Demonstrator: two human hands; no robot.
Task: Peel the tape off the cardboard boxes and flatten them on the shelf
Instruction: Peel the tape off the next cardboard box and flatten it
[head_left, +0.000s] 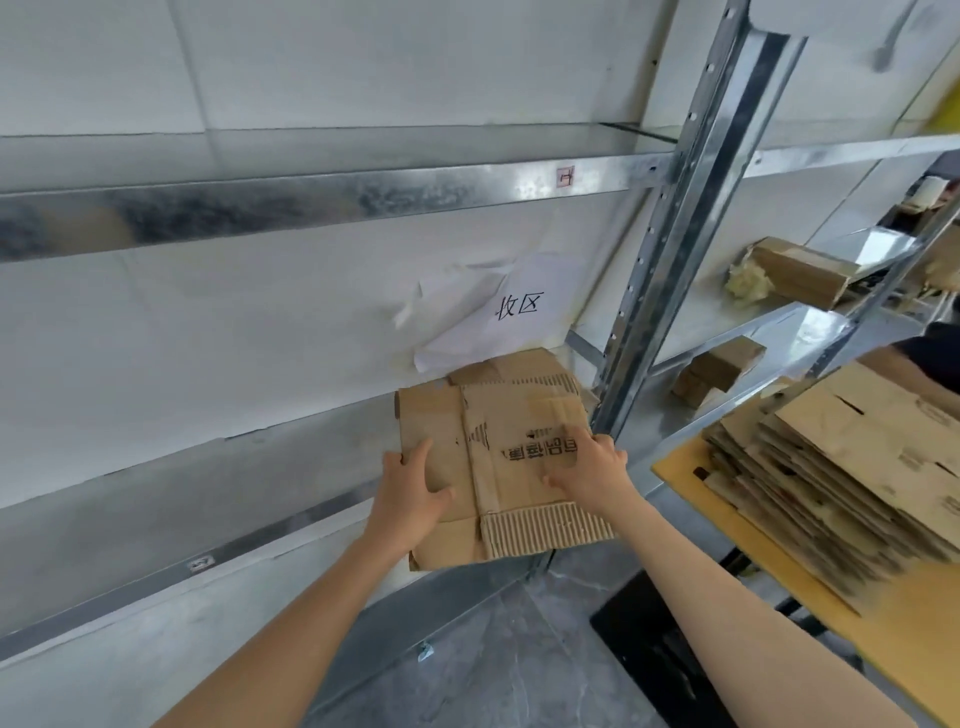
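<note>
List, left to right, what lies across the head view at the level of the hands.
Left hand → right hand → stack of flattened cardboard. The flattened box under both hands is left out.

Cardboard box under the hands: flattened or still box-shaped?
Flattened. The cardboard box lies as a thin sheet, flaps spread out, left hand and right hand on top.
</note>
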